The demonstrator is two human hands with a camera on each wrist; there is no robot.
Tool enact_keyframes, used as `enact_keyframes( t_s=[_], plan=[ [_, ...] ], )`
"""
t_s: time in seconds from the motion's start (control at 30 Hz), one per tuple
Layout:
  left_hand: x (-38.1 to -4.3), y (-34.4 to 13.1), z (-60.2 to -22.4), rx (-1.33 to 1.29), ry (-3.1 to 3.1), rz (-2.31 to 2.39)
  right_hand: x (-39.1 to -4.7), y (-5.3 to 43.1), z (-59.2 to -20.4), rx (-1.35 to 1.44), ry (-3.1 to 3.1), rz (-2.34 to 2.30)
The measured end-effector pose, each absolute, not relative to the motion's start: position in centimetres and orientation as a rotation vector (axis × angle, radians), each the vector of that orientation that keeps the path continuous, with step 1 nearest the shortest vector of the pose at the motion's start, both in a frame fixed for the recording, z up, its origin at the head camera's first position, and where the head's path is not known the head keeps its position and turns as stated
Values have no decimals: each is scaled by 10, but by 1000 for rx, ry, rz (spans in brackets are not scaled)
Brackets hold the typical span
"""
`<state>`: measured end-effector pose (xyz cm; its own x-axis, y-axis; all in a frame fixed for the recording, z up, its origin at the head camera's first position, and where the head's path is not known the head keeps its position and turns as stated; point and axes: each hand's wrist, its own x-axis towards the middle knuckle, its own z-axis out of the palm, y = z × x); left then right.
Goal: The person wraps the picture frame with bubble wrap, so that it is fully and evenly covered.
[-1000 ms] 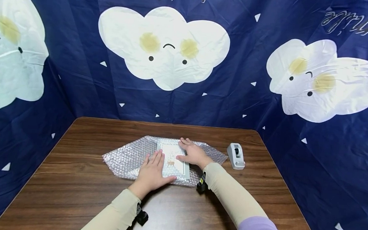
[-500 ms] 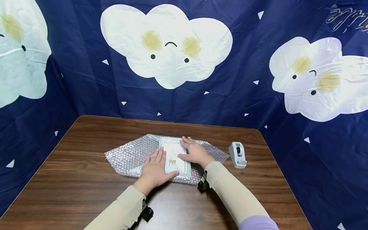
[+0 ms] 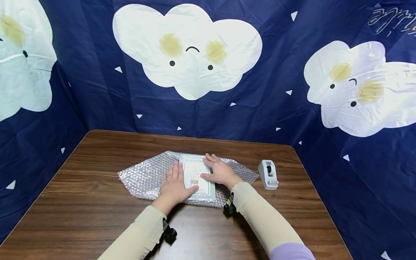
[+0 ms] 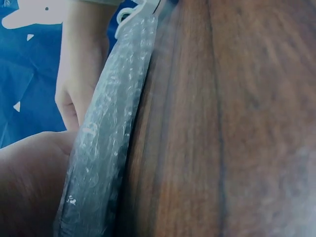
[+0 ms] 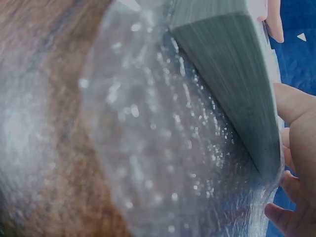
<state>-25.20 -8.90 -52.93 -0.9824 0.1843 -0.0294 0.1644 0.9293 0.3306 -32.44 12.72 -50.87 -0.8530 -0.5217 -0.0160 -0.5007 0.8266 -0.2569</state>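
A pale picture frame with a small printed design lies flat on a sheet of bubble wrap, and a layer of the clear wrap appears to cover its face. My left hand rests on the frame's left side, fingers straight and thumb spread toward its lower middle. Across the upper right part lies my right hand, fingers extended. In the right wrist view the frame's thick grey-green side shows uncovered above the wrap. The left wrist view has wrap covering the near edge.
A white tape dispenser stands to the right of the wrap. Everything sits on a brown wooden table. Dark blue cloth with white cloud prints hangs behind and on both sides.
My left hand has slid a little up and leftward over the frame, fingers still straight. The right hand stays in place. The head view has shifted slightly.
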Motion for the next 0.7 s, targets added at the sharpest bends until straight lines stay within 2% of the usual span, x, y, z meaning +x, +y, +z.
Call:
enact_keyframes(
  t_s=[0.7],
  plan=[
    [-254,-95,-532,361,3144,709,-324,127,-509,-795,2919,-377]
  ],
)
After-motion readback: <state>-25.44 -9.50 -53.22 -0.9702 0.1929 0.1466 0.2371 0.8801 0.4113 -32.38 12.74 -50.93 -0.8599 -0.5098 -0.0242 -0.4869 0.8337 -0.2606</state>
